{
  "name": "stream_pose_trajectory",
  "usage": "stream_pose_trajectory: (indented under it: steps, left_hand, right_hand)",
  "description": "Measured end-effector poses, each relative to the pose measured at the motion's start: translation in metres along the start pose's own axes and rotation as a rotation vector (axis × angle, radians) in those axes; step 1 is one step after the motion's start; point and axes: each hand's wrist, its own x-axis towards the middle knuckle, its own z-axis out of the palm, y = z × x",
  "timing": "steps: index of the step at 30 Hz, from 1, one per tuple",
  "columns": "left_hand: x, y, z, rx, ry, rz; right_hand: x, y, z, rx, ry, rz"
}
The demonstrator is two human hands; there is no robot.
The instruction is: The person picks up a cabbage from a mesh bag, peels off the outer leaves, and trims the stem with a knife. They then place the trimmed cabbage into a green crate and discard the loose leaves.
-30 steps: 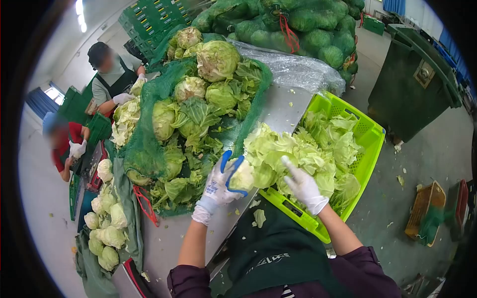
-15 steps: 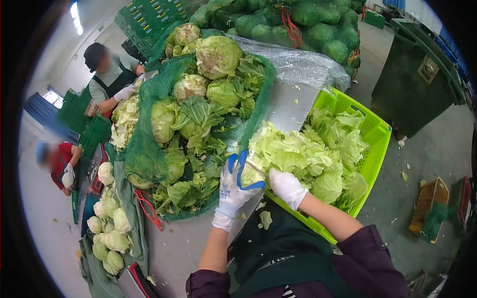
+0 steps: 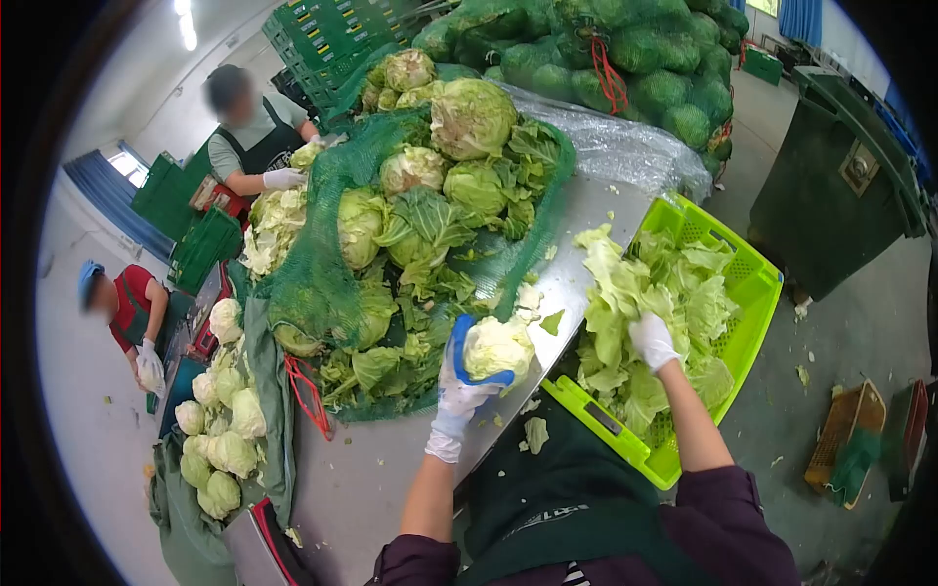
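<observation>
The cabbage (image 3: 500,349) sits within our left hand (image 3: 465,379), which curves firmly around it; our right hand (image 3: 656,341) is at the leaves (image 3: 611,283), its grip we cannot tell.

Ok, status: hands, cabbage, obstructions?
Left hand: gripping peeled cabbage head. Right hand: at loose cabbage leaves, lime-green crate; grip unclear. Green mesh netting close by left hand; no blockage seen.

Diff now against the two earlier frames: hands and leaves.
Right hand moved right, from the cabbage head to the leaves at the lime crate; its grip is unclear. Those leaves shifted right, baring metal tabletop. Left hand still holds the head; cabbage heap unchanged.
</observation>
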Motion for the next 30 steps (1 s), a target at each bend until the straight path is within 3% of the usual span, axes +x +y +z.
stream_pose_trajectory:
  steps: [1, 3, 5, 6, 7, 9, 12, 15, 16, 17, 18, 19, 20, 22, 25, 27, 30]
  left_hand:
    - [0.001, 0.006, 0.004, -0.279, 0.072, -0.099]
    - [-0.001, 0.012, 0.01, -0.441, 0.09, -0.14]
    - [-0.006, 0.009, 0.016, -1.352, 0.178, -0.395]
    - [-0.005, 0.021, 0.019, -1.471, 0.02, -0.437]
    - [-0.006, 0.03, 0.023, -1.476, 0.035, -0.409]
    - [-0.011, 0.04, 0.029, -1.818, -0.029, -0.465]
    - [-0.025, 0.034, 0.023, -1.808, -0.01, -0.431]
    - [-0.043, 0.047, -0.002, -1.81, 0.076, -0.364]
    - [-0.051, 0.046, -0.019, -1.73, 0.1, -0.317]
    - [-0.06, 0.046, -0.038, -1.646, 0.127, -0.275]
    - [-0.069, 0.063, -0.056, -1.621, 0.214, -0.239]
    - [-0.078, 0.061, -0.083, -1.604, 0.262, -0.173]
    - [-0.093, 0.053, -0.114, -1.459, 0.353, -0.129]
    - [-0.116, 0.051, -0.174, -1.27, 0.553, -0.062]
    - [-0.135, 0.066, -0.275, -1.057, 0.814, 0.035]
    - [-0.146, 0.072, -0.338, -0.98, 0.901, 0.068]
    - [-0.165, 0.058, -0.433, -0.911, 0.998, 0.106]
  right_hand:
    - [-0.004, 0.008, -0.017, 0.028, -0.108, 0.139]
    - [-0.021, 0.014, -0.04, 0.06, -0.003, 0.085]
    - [-0.044, 0.005, -0.061, 0.087, 0.084, 0.015]
    - [-0.055, -0.008, -0.07, 0.372, 0.136, 0.118]
    - [-0.063, -0.017, -0.075, 0.658, 0.178, 0.22]
    - [-0.073, -0.023, -0.075, 0.794, 0.188, 0.217]
    - [-0.079, -0.024, -0.07, 0.968, 0.255, 0.24]
    - [-0.053, 0.008, -0.063, 0.21, 0.584, -0.242]
    - [-0.064, -0.015, -0.088, 0.123, 0.273, -0.153]
    - [-0.057, -0.012, -0.092, 0.288, 0.066, -0.08]
    - [-0.053, -0.013, -0.087, 0.599, 0.058, -0.005]
    - [-0.058, -0.025, -0.092, 0.65, 0.092, 0.095]
    - [-0.056, -0.027, -0.095, 0.552, 0.132, 0.042]
    - [0.001, 0.058, -0.068, 0.257, 0.349, -0.25]
    - [-0.08, -0.072, -0.119, 0.077, 0.007, 0.043]
    - [-0.069, -0.06, -0.103, 0.162, 0.032, 0.048]
    - [-0.05, -0.046, -0.086, 0.043, -0.049, 0.066]
